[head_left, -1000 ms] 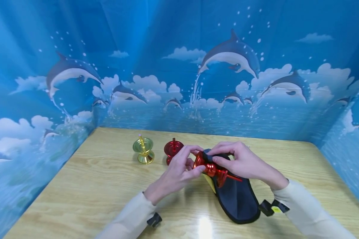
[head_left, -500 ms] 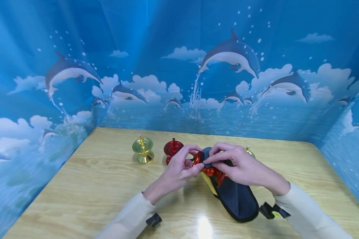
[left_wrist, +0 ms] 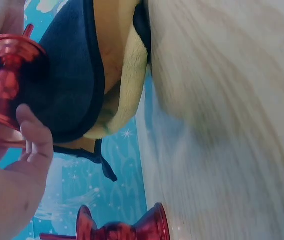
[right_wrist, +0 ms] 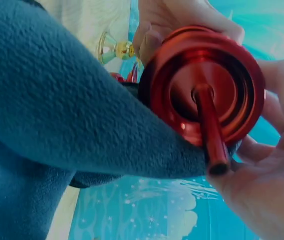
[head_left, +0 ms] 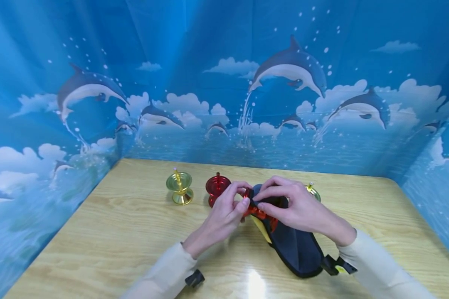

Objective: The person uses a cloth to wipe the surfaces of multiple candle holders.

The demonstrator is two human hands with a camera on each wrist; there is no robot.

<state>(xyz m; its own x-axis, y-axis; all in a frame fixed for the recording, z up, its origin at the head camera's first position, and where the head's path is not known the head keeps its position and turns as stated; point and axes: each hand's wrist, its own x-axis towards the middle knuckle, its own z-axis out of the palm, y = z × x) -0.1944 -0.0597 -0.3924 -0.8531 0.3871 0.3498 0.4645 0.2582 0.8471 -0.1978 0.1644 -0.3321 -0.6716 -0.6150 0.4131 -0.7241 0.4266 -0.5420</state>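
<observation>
A red metallic stemmed holder (head_left: 259, 213) lies tilted across a dark padded cloth item (head_left: 298, 254) with black edging and a yellow lining. My left hand (head_left: 220, 218) grips the holder near one end, its thumb on the near side. From the other side my right hand (head_left: 303, 207) pinches the cloth item beside that same end, its fingers bent. The left wrist view has the holder (left_wrist: 6, 87) against the cloth above my left hand (left_wrist: 19, 185). Facing the camera in the right wrist view is the holder's dish (right_wrist: 181, 112) with its spike; the pinched cloth is mostly hidden there.
A gold stemmed holder (head_left: 181, 196) and a second red one (head_left: 216, 186) stand at the back left of the wooden table (head_left: 108, 232). Another gold one (head_left: 314, 192) shows partly behind my right hand. A blue dolphin-print cloth (head_left: 224, 83) hangs around the table.
My right fingertips have shifted left along the cloth toward the gripped end of the red holder, covering more of it. The gold holder behind my right hand has come into view.
</observation>
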